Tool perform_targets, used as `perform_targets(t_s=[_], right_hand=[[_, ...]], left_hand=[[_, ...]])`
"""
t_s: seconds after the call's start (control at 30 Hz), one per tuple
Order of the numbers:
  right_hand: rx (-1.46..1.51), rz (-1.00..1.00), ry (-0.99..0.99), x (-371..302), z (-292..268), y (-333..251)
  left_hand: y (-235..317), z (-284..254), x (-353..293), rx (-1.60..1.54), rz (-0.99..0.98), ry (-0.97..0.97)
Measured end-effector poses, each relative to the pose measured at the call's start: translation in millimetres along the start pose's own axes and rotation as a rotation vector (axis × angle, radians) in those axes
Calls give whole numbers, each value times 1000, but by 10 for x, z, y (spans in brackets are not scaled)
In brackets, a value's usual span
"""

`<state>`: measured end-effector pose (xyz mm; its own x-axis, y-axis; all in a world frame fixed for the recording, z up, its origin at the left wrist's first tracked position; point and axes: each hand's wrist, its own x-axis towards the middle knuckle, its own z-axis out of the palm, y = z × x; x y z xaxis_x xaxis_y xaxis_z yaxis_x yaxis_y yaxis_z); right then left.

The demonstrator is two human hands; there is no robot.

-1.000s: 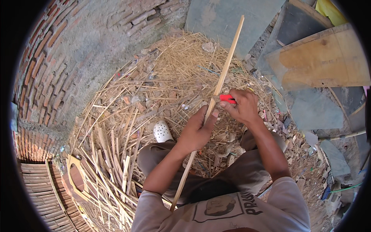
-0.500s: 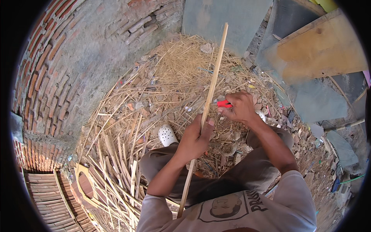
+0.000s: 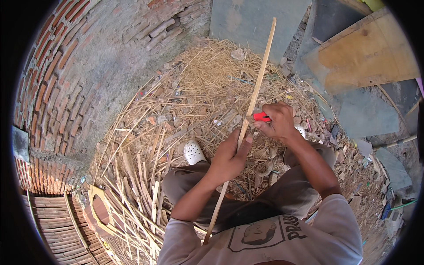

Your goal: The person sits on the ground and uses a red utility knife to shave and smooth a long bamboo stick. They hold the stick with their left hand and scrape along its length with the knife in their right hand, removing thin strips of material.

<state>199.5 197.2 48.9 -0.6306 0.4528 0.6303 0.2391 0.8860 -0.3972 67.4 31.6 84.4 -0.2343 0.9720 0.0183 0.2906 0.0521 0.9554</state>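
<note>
Head view, looking down: the left hand (image 3: pixel 229 155) is wrapped around a long, pale wooden strip (image 3: pixel 260 77), which slants from beside the shirt (image 3: pixel 304 249) up over the littered ground (image 3: pixel 360 185). The right hand (image 3: pixel 279 120) grips a red-handled tool (image 3: pixel 261 116), its tip at the strip just beyond the left hand. More strips (image 3: pixel 132 198) lie heaped toward the ground's left edge.

Wooden strip (image 3: pixel 253 99) in left fingers (image 3: pixel 244 149)

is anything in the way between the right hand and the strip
Only the red tool held in the right hand; its tip reaches the strip in this view, just above where the left hand grips it. Nothing else visible stands between.
</note>
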Motion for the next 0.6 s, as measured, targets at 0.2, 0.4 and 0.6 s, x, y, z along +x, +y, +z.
perform_targets(t_s=[0.2,0.4,0.6], right_hand=[[-125,-6,6,27,42,191],[-133,144,-41,29,-80,199],[-150,-18,-27,-20,-61,227]], left_hand=[[-72,62,-39,28,-7,-18],[-19,71,-122,18,-41,-74],[28,69,-212,61,-77,-87]])
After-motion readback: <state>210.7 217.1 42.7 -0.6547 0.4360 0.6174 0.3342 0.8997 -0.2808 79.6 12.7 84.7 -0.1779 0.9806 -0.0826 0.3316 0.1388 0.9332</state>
